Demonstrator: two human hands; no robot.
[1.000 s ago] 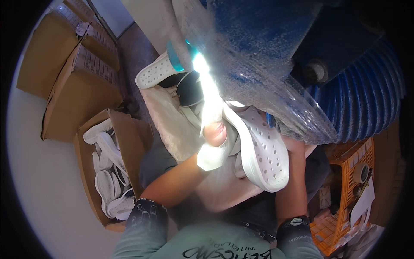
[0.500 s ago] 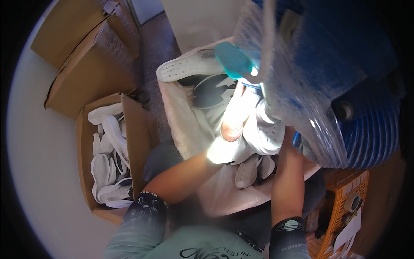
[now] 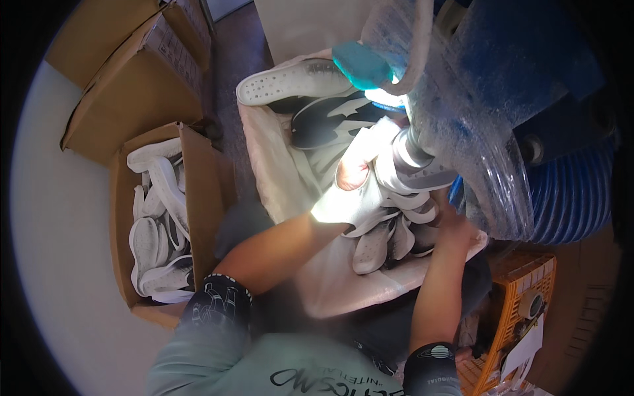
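Observation:
My left hand (image 3: 353, 181) wears a white glove with a bare fingertip showing and grips a white shoe sole (image 3: 413, 175), pressing it up against a machine head behind a clear plastic guard (image 3: 475, 132). My right hand (image 3: 456, 228) reaches under the guard on the same sole, mostly hidden. Below the hands a cloth-lined bin (image 3: 277, 178) holds several white and black soles (image 3: 330, 122); one white perforated sole (image 3: 290, 82) lies at its far end.
An open cardboard box (image 3: 198, 191) on my left holds several white soles. Closed cardboard boxes (image 3: 132, 79) stand beyond it. A blue ribbed hose (image 3: 561, 198) runs at the right, with an orange plastic crate (image 3: 522, 310) below it.
The view has swung left and the hands have moved up to the machine head. The large white sole held flat a second ago is now pressed under the guard.

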